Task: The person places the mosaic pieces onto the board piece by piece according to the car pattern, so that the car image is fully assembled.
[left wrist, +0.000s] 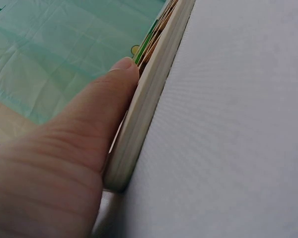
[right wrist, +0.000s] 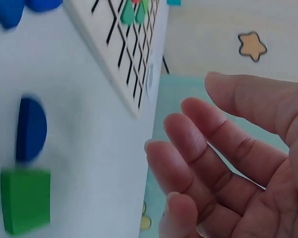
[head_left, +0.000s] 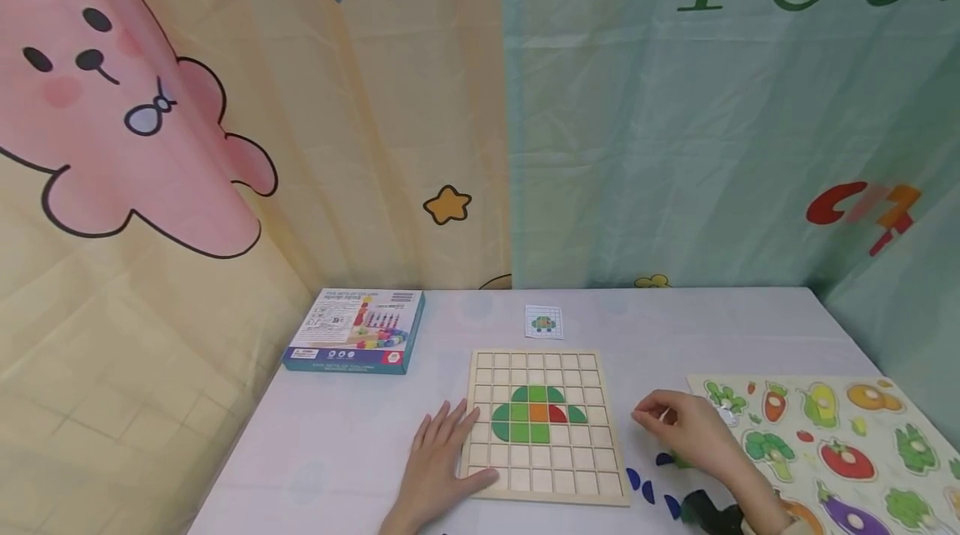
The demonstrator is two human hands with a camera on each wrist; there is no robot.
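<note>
A wooden grid board (head_left: 540, 477) lies on the table, with green, orange and red pieces set in its middle squares. My left hand (head_left: 438, 468) rests on the board's left edge, fingers spread. In the left wrist view the left thumb (left wrist: 99, 109) lies along the top of the rim. To the right of the board my right hand (head_left: 693, 431) hovers over the table, fingers loosely bent. Nothing lies between its thumb and fingers in the right wrist view. Near it lie a blue half-round piece (right wrist: 32, 130) and a green square block (right wrist: 27, 201).
A small pattern card (head_left: 543, 322) lies behind the board. At the back left is a flat game box (head_left: 352, 335). A vegetable-picture sheet (head_left: 810, 435) covers the right side, partly under the right arm. More blue pieces (head_left: 648, 492) lie by the board's lower right corner.
</note>
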